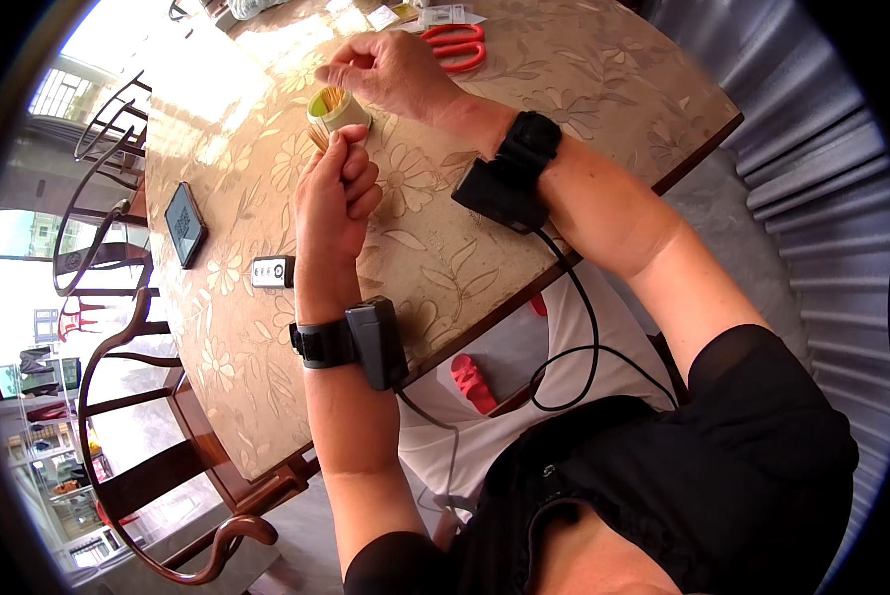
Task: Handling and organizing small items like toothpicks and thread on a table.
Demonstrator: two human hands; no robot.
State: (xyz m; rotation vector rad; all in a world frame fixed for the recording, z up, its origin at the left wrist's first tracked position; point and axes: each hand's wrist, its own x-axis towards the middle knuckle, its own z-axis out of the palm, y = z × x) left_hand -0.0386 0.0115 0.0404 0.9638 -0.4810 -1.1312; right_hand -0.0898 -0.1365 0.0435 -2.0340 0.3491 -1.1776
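A bunch of wooden toothpicks (317, 137) is pinched between the thumb and forefinger of my left hand (344, 178), its other fingers curled in. Just beyond it a small pale green cup (349, 119) stands on the table, with more toothpicks (333, 98) leaning inside. My right hand (393, 71) hovers above and right of the cup, thumb and fingertips drawn together. Whether anything thin sits between those fingertips cannot be made out. Red-handled scissors (482, 56) lie behind the right hand, partly hidden by it.
A flower-patterned cover spreads over the table (452, 275). On the left lie a phone (184, 224) and a small device (270, 272). Papers and packets (445, 15) are at the far edge. Wooden chairs (147, 476) stand left. A cable (593, 312) hangs from the right wrist's black box.
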